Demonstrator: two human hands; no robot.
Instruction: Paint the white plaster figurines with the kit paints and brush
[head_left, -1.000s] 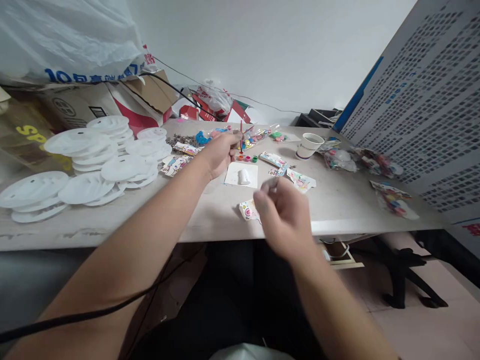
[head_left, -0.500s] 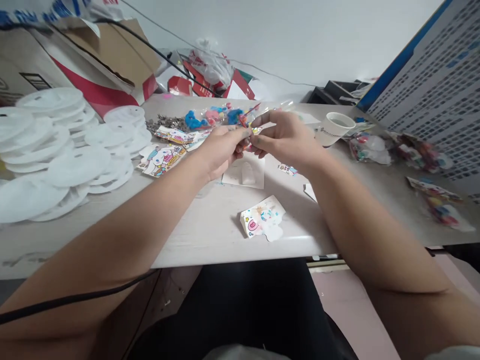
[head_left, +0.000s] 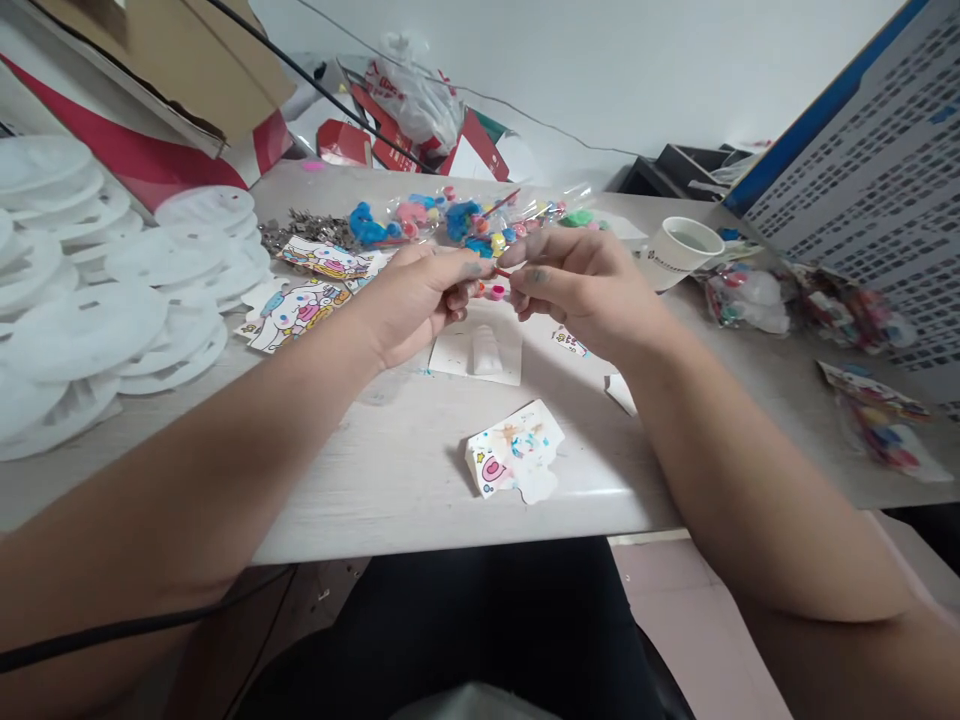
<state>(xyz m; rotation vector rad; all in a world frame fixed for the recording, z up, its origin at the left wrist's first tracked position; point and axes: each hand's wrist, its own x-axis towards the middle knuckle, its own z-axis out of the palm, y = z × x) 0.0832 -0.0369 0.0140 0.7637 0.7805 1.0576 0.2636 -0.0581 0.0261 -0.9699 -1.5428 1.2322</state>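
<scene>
Over the middle of the table, my left hand (head_left: 424, 295) and my right hand (head_left: 574, 280) meet almost fingertip to fingertip. A short piece of a thin red stick (head_left: 503, 272) shows between them, pinched in my right thumb and fingers. The thumb and curled fingers of my left hand close at its other end; what they hold is mostly hidden. Small pink and orange pieces (head_left: 495, 292) show just below the fingertips. Beneath lies a white card with a pale moulded piece (head_left: 487, 350). Nearer me rests a paint-smeared cartoon card (head_left: 517, 452).
Stacked white plastic discs (head_left: 90, 310) crowd the left side. Clear bags of coloured parts (head_left: 457, 220), metal pieces (head_left: 315, 230) and cartoon cards (head_left: 300, 312) lie behind my hands. To the right stand a paper cup (head_left: 679, 255) and more filled bags (head_left: 746, 298). A black cable (head_left: 135, 628) crosses my left arm.
My fingertips have drawn slightly apart, and the thin red piece between them now shows. The whole view has shifted a little, with the discs further left.
</scene>
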